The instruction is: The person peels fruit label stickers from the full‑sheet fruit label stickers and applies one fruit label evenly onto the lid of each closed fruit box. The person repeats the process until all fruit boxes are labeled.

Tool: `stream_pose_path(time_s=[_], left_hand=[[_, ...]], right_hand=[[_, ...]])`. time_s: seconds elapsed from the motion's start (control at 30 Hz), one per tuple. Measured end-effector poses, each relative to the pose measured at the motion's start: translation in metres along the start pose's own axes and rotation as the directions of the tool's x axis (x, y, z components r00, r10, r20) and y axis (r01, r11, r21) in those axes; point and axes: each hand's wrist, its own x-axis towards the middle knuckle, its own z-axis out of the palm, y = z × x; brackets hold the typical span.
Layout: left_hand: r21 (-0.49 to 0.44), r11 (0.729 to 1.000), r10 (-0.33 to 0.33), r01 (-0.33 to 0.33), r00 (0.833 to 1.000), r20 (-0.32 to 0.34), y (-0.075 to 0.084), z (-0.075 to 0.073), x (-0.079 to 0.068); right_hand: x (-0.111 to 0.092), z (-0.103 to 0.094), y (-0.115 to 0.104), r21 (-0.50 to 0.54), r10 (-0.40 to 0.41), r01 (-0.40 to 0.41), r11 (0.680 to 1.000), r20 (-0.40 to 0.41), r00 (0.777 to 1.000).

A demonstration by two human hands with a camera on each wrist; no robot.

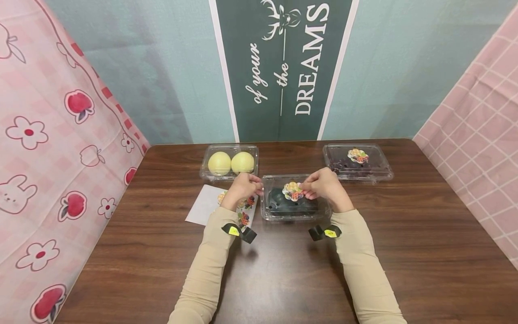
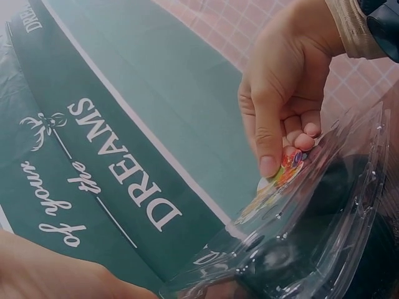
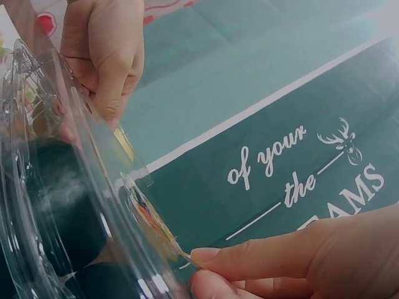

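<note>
A clear plastic fruit box with dark green round contents sits in front of me, its lid down. My right hand pinches the edge of a flower-shaped fruit sticker between thumb and forefinger, the sticker lying against the lid. In the right wrist view the sticker's near edge lifts from the plastic at the fingertips. My left hand holds the box's left edge, its thumb along the rim in the right wrist view. Partly under the left forearm lies a white sticker sheet with more fruit stickers.
Behind to the left stands a clear box with two yellow round fruits. A clear box of dark fruit, bearing a similar sticker, stands at the back right. All rest on a brown wooden table with curtains around it.
</note>
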Motion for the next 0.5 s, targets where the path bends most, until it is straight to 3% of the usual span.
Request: stream_pose_path(time_s=[0.5], left_hand=[[0.000, 1.000, 0.010, -0.010, 1.000, -0.004, -0.0007, -0.0001, 0.0008]], right_hand=[[-0.0001, 0.0024, -0.0028, -0.078, 0.000, -0.004, 0.997, -0.059, 0.998]])
